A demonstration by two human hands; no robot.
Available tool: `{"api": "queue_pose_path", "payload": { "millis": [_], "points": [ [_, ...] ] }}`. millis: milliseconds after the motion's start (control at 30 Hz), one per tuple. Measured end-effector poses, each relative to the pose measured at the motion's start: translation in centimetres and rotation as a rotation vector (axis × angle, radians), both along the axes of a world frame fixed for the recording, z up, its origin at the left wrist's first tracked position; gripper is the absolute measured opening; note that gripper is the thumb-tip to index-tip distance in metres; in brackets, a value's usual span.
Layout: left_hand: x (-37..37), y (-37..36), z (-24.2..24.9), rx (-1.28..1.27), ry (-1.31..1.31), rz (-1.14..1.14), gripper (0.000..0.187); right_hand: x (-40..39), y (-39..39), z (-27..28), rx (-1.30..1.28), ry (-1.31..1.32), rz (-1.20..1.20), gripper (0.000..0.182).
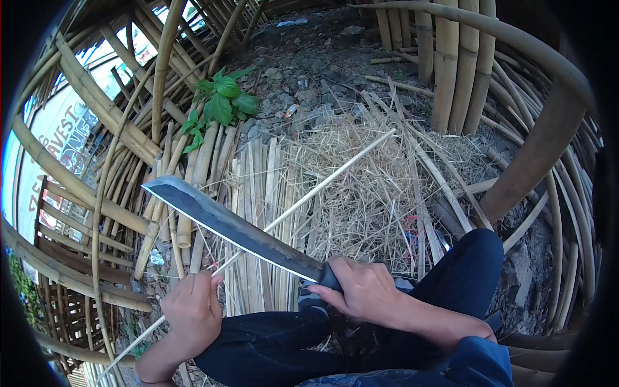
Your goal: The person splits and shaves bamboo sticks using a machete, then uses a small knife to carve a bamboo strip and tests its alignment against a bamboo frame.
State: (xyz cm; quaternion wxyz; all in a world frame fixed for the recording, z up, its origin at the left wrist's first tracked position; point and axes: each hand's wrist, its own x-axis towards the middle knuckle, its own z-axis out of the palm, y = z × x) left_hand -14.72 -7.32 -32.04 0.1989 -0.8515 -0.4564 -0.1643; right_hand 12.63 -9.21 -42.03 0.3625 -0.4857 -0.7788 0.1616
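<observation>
My right hand [366, 291] is closed round the dark handle of a machete [235, 227], whose long broad blade points up and left. A thin bamboo strip [335, 173] runs diagonally from the lower left to the upper right, and my left hand [193, 308] grips it near its lower part. The blade crosses over the strip in this view, a short way beyond my left fist. Below both hands are my bent legs in dark trousers [271, 338].
Split bamboo slats [255, 193] lie in front of my legs, beside a heap of shavings [361, 193]. Bamboo poles [454, 64] stand at the back right. A curved pole [535, 148] rises close on the right. At the left are a bamboo frame [97, 103] and a green plant [222, 100].
</observation>
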Motion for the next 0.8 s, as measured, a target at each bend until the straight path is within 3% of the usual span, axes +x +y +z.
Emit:
{"api": "queue_pose_path", "payload": {
  "millis": [67, 300, 533, 733, 800],
  "points": [
    [-0.1, -0.2, 0.3, -0.02, 0.023, -0.002, 0.013, 0.4, 0.2, -0.4, 0.145, -0.093, -0.059, 0.05],
    [-0.5, -0.8, 1.1, -0.024, 0.079, 0.032, 0.014, 1.7, 0.5, -1.5, 0.191, -0.125, -0.097, 0.05],
    [-3.1, -2.3, 2.8, 0.022, 0.114, 0.131, 0.012, 6.2, 2.6, -1.9, -0.216, 0.035, -0.342, 0.044],
    [-4.1, -3.5, 3.1, -0.005, 0.097, 0.138, 0.01, 6.3, 2.4, -1.7, -0.199, -0.072, -0.362, 0.046],
    [-4.9, -4.2, 3.9, 0.009, 0.126, 0.236, 0.013, 7.4, 3.0, -2.1, -0.264, -0.007, -0.441, 0.048]
  ]
}}
